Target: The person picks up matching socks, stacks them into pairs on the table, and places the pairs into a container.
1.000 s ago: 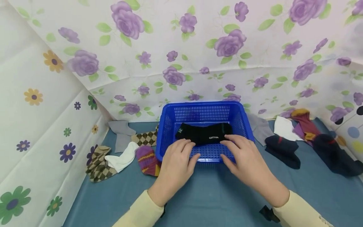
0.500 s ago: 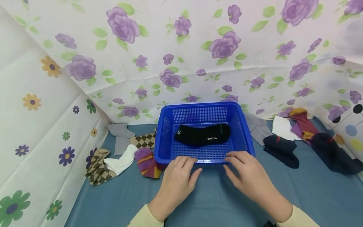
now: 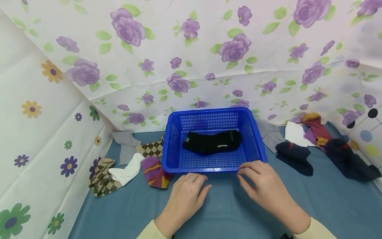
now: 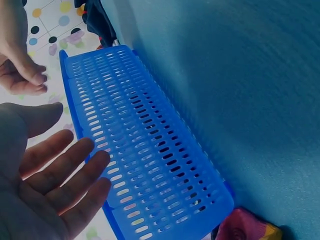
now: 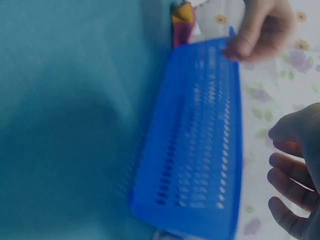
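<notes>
Both grips are half open w/ a smallish thumb-to-finger gap, fingers loosely bent, nothing in 'em. L hand [image 3: 186, 193] is just in front of the blue basket [image 3: 215, 170], R hand [image 3: 265, 184] right by its front edge; can't tell for sure if it's touching. Black sock [image 3: 206, 142] w/ COTTON lettering lies inside the basket, dunno if 1 or a pair. Argyle sock [image 3: 150, 149] is partly hidden by the basket, & R-wrist view's kinda blurry. Basket's slotted plastic, rectangular; counter [image 3: 222, 212] looks like blue fabric.
</notes>
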`<state>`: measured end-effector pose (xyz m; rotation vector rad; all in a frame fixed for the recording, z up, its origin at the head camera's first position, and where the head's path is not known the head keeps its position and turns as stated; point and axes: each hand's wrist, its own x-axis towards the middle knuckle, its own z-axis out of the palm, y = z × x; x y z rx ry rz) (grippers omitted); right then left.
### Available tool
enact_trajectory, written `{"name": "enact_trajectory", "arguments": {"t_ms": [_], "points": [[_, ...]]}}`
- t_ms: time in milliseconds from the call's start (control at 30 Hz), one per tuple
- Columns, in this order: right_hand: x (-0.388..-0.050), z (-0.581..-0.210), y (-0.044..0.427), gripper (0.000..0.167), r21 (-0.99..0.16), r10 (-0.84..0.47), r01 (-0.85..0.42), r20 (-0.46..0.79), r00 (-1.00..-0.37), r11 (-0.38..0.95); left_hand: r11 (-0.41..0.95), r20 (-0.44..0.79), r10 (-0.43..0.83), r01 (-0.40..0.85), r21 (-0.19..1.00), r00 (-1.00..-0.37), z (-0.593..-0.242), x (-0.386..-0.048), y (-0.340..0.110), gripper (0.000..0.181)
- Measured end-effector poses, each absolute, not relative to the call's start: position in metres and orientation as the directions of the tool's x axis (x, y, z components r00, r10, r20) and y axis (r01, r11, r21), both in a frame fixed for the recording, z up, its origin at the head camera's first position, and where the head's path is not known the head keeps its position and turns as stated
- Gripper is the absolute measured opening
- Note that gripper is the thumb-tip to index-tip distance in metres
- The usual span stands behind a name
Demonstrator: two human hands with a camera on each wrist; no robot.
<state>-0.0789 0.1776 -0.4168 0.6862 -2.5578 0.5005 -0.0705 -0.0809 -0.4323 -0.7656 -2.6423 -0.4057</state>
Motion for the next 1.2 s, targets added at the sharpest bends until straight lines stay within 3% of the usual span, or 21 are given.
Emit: {"name": "enact_trajectory", "arguments": {"t_ms": [167, 333, 467, 633, 867, 1200], "points": [[-0.100, -0.393, 0.198, 0.014, -0.237, -0.295, -0.522, 0.607, -0.738, 0.819, 0.818, 0.362, 0.469, 0.551, 0.165, -0.805, -0.437, -0.072, -0.083, 0.022], [-0.139, -0.380, 0.229, 0.018, -0.352, -0.087, -0.385, 0.631, -0.771, 0.853, 0.832, 0.300, 0.474, 0.532, 0.154, -0.828, -0.440, -0.072, -0.084, 0.026], [-0.176, -0.393, 0.253, 0.033, -0.464, 0.048, -0.200, 0.470, -0.882, 0.863, 0.844, 0.236, 0.470, 0.511, 0.163, -0.851, -0.444, -0.073, -0.084, 0.030], [-0.216, -0.425, 0.265, 0.055, -0.442, -0.021, -0.103, 0.187, -0.982, 0.891, 0.862, 0.185, 0.447, 0.476, 0.171, -0.875, -0.449, -0.075, -0.085, 0.032], [-0.248, -0.451, 0.263, 0.064, -0.396, -0.088, -0.094, 0.032, -0.996, 0.914, 0.866, 0.160, 0.449, 0.472, 0.163, -0.879, -0.454, -0.077, -0.082, 0.032], [-0.264, -0.477, 0.273, 0.074, -0.338, -0.073, -0.006, -0.185, -0.980, 0.941, 0.858, 0.092, 0.476, 0.484, 0.173, -0.875, -0.458, -0.078, -0.083, 0.031]]}}
